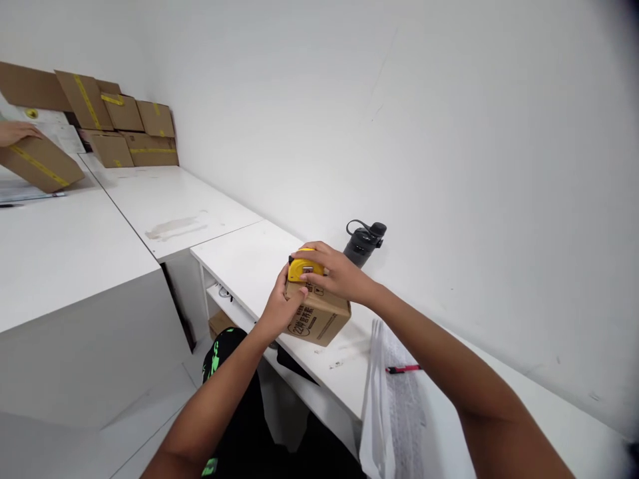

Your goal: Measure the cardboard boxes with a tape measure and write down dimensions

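A small brown cardboard box with dark printed characters rests on the white desk, a little tilted toward me. My left hand grips its near left side, thumb on the upper face. In my right hand is a yellow tape measure, fingers over its top and thumb underneath, held against the far end of the box. Whether any tape blade is pulled out is hidden. Just behind my right hand stands a dark water bottle with a loop on its lid.
A stack of papers with a red and black pen lies at the right. Taped cardboard boxes are piled at the far left. Another person's hand holds a carton there. The white wall borders the desk.
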`<state>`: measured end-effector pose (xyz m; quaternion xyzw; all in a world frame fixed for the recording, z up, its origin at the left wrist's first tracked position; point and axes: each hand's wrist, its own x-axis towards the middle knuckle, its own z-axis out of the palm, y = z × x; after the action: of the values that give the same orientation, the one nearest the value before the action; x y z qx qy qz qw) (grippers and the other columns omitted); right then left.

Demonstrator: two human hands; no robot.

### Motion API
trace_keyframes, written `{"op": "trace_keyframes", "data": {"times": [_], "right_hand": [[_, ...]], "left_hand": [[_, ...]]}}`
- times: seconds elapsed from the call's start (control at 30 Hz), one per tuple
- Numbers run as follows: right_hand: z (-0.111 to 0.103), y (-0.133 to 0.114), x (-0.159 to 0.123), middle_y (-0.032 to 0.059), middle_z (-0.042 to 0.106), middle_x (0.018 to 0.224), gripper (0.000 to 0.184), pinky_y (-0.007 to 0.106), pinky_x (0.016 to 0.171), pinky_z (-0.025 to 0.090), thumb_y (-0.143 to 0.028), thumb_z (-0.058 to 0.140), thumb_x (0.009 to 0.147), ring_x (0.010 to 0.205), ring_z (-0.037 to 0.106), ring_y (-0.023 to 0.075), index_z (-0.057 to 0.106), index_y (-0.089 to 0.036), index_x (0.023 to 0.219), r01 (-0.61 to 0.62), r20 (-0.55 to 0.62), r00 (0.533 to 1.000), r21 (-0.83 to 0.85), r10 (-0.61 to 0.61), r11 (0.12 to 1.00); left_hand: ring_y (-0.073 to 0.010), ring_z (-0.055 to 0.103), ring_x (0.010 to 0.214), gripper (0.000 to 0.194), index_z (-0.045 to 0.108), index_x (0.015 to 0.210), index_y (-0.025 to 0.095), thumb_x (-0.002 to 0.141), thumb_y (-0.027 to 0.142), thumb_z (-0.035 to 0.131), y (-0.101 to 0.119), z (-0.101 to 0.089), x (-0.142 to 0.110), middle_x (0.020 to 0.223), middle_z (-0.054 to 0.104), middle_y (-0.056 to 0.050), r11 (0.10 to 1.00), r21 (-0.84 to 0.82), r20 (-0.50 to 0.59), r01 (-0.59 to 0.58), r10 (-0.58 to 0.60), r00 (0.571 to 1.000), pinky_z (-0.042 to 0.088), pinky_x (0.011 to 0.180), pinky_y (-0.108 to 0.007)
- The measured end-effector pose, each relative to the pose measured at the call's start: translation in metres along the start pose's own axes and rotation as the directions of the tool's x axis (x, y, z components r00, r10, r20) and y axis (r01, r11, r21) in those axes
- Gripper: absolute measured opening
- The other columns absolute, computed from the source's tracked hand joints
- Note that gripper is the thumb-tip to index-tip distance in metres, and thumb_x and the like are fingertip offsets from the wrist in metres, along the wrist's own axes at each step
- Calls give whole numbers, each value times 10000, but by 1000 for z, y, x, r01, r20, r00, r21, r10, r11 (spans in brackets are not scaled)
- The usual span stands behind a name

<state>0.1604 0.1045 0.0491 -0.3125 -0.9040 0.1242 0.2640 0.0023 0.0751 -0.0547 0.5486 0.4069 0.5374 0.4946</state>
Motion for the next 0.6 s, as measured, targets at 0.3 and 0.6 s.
{"op": "trace_keyframes", "data": {"times": [0.3, 0.6], "right_hand": [[2, -1, 3, 116, 519, 1287, 381, 444, 967, 515, -269, 532, 928, 1117, 598, 238, 546, -253, 1309, -94, 66, 993, -118, 103, 988], [-14, 11, -42, 106, 520, 1256, 348, 495, 1010, 494, -295, 526, 944, 1171, 570, 271, 573, -313, 1288, -86, -1, 996, -151, 87, 985]], "left_hand": [[-266, 463, 1368, 725, 275, 1522, 243, 887, 389, 594, -6, 5, -2, 1543, 413, -103, 999, -40, -4, -5, 4, 1000, 389, 1125, -398], [-267, 432, 1397, 578, 392, 1497, 233, 941, 343, 504, -6, 11, -4, 1519, 459, -82, 991, 125, -144, -53, 71, 987, 315, 1190, -423]]}}
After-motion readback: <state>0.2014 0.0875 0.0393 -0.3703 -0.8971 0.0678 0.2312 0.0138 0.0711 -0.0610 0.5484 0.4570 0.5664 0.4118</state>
